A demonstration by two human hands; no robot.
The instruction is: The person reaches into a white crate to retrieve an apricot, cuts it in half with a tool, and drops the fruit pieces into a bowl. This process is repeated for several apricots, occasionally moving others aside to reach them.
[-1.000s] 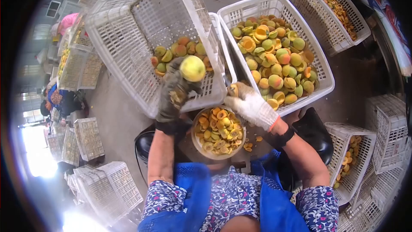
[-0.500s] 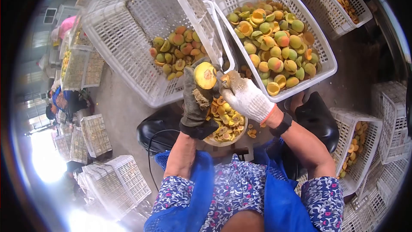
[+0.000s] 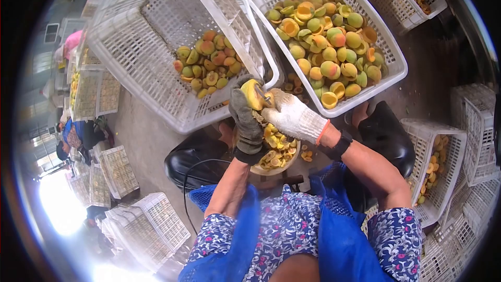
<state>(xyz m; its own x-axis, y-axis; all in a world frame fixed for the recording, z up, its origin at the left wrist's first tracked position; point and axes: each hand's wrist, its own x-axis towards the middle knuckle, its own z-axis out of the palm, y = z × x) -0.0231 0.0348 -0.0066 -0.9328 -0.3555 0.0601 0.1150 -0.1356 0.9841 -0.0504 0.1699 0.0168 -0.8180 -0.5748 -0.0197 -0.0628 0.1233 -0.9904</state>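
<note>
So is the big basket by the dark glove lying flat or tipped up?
Tipped up: the basket leans steeply, and its fruit lies heaped in the lower corner.

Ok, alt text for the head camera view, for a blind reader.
A dark-gloved left hand holds a halved peach while the white-gloved right hand presses at its cut face, above a bowl of cut fruit. White crates of peaches stand beyond.

Two hands (image 3: 248,120) (image 3: 295,117), one peach half (image 3: 250,93), one knife (image 3: 263,96), one bowl (image 3: 290,164).
</note>
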